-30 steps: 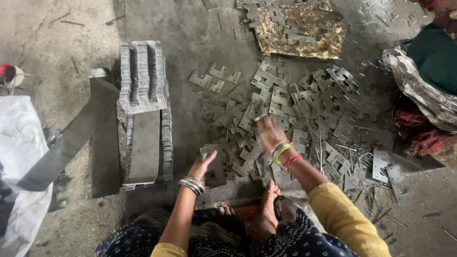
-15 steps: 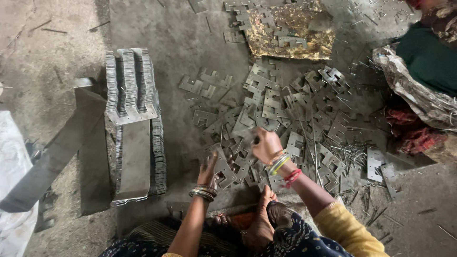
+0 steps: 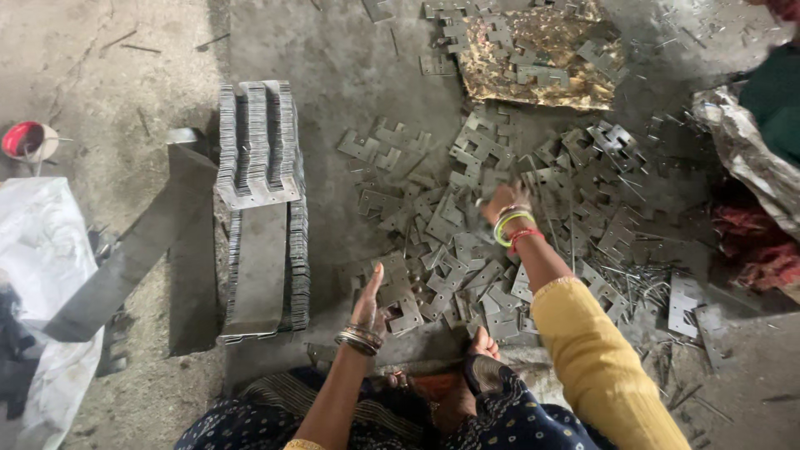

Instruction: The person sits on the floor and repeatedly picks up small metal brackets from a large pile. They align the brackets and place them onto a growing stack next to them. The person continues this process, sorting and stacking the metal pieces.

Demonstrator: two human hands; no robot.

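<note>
A: Your loose stamped metal plates (image 3: 467, 250) lie scattered mid-frame on the concrete floor (image 3: 350, 75). Your right hand (image 3: 502, 202) reaches into them, blurred; can't tell whether it grips one.

B: And your left hand (image 3: 369, 302)?

A: Flat, fingers straight, edge resting beside a plate at lower centre, holding nothing.

B: Risk?

A: Sharp stamped edges and thin metal slivers (image 3: 642, 287) at right (bare skin) could cut you. The neat plate stack (image 3: 260, 150), upper left, might topple if nudged.
</note>
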